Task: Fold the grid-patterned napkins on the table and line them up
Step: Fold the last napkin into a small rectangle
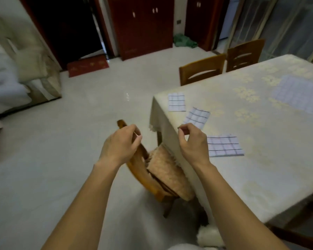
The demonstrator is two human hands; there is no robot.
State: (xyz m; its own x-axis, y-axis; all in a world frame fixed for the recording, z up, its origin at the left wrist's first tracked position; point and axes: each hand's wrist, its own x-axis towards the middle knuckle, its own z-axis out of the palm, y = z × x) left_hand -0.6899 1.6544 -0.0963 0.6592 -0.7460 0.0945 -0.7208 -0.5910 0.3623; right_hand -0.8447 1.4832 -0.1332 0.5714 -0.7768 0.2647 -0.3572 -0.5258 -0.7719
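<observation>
Three folded white napkins with dark grid lines lie along the table's left end: one near the far corner (177,102), one turned askew (197,117), one nearest me (224,146). A larger unfolded grid napkin (299,93) lies flat farther right on the cream tablecloth (260,168). My left hand (120,144) hangs over the back of a wooden chair, its fingers curled and holding nothing. My right hand (192,142) hovers at the table's left edge, just left of the nearest napkin, with fingers curled and thumb and forefinger close together, empty.
A wooden chair (148,175) with a fuzzy tan cushion (168,174) is tucked under the table's left end, below my hands. Two more wooden chairs (202,70) stand at the far side. Pale tiled floor spreads to the left, with a sofa (16,69) beyond.
</observation>
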